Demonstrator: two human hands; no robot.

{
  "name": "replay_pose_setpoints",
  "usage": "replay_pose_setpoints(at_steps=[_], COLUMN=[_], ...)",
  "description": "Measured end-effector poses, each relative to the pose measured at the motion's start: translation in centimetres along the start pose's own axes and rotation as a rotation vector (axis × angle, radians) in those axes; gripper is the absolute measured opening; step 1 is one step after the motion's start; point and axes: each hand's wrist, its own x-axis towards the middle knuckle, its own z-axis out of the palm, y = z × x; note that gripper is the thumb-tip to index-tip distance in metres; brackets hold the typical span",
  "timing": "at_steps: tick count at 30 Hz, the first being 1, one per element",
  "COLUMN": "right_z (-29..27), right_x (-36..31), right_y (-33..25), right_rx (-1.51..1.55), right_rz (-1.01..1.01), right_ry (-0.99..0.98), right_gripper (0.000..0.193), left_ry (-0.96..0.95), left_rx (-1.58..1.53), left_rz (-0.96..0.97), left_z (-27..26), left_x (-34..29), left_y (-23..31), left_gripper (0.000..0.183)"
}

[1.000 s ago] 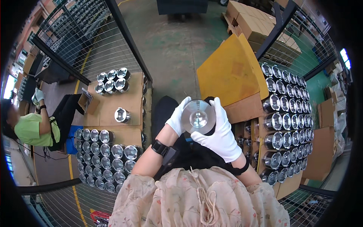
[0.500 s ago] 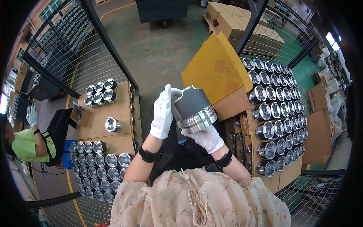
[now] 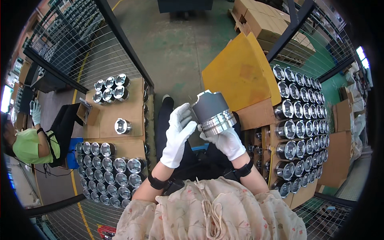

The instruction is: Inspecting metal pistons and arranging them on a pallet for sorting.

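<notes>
A large engine piston [image 3: 211, 111], dark grey on the skirt with shiny ring grooves toward me, is held up in front of my body. My right hand [image 3: 227, 143], in a white glove, grips it from below at the grooved end; some of its fingers are hidden behind the metal. Just left of the piston is my left hand [image 3: 177, 134], also gloved, with fingers apart and slightly curled. It holds nothing, and its fingertips are close to the piston's side.
To my left, a cardboard-topped stack [image 3: 112, 116] carries rows of pistons and a single piston [image 3: 123, 126]. More pistons [image 3: 288, 129] stand in rows at right, beside a yellow board [image 3: 242, 72]. Wire mesh fencing [image 3: 66, 44] surrounds the area. A person in a green top [image 3: 34, 146] sits at far left.
My left hand has come away from the piston's side and dropped lower, its fingers loosening. The piston stays in my right hand. The whole view has shifted slightly.
</notes>
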Motion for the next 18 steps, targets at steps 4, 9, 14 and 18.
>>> replay_pose_setpoints(at_steps=[4, 9, 14, 18], right_z=[-0.9, -1.1, -0.9, -1.2], right_x=[0.0, -0.2, -0.6, -0.8], right_y=[1.1, 1.4, 1.4, 1.4], right_rx=[0.237, 0.459, 0.724, 0.9], right_rz=[0.141, 0.205, 0.316, 0.402], right_ry=[-0.048, -0.059, -0.049, -0.024], right_gripper=[0.065, 0.071, 0.071, 0.065], left_ry=[-0.039, -0.019, -0.058, -0.055], left_rx=[0.273, 0.392, 0.195, 0.141], left_rz=[0.233, 0.278, 0.192, 0.053], left_z=[-0.4, 0.9, 1.2, 1.1], left_x=[1.9, 3.2, 3.5, 3.9], left_y=[-1.2, -1.0, -0.4, -1.2], left_gripper=[0.057, 0.034, 0.041, 0.051])
